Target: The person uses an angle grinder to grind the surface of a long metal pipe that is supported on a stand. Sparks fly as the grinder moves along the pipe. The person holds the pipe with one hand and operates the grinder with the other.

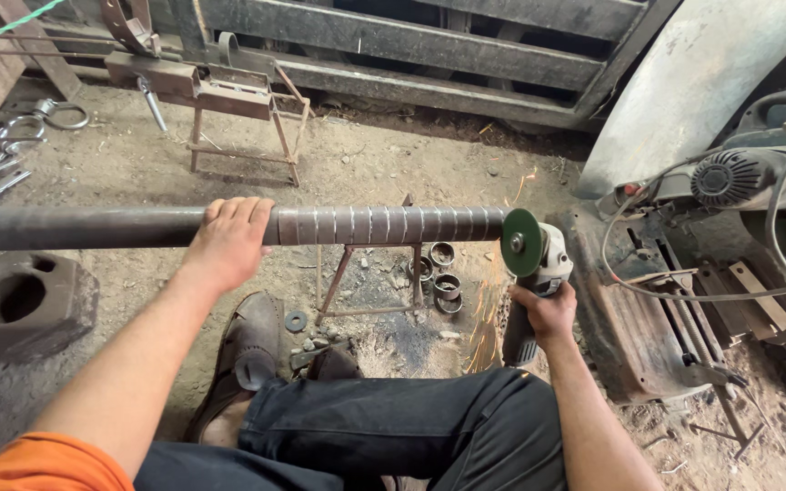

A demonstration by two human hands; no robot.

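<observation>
The left hand [229, 238] gripped the pipe [120, 227], fingers clamped over it on the stand [370, 282]. The right hand [546, 314] held the grinder [529, 273], its disc [520, 242] throwing sparks at the pipe's end. The disc could likely bind and kick if the pipe rolled.

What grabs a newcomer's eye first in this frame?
Probably the angle grinder in the right hand, its green disc at the end of the long steel pipe with sparks dropping toward the dirt floor. The left hand grips the pipe mid-frame, beside a stretch marked off in rings. Under the pipe end, a few short cut rings lie by a small metal stand.
</observation>
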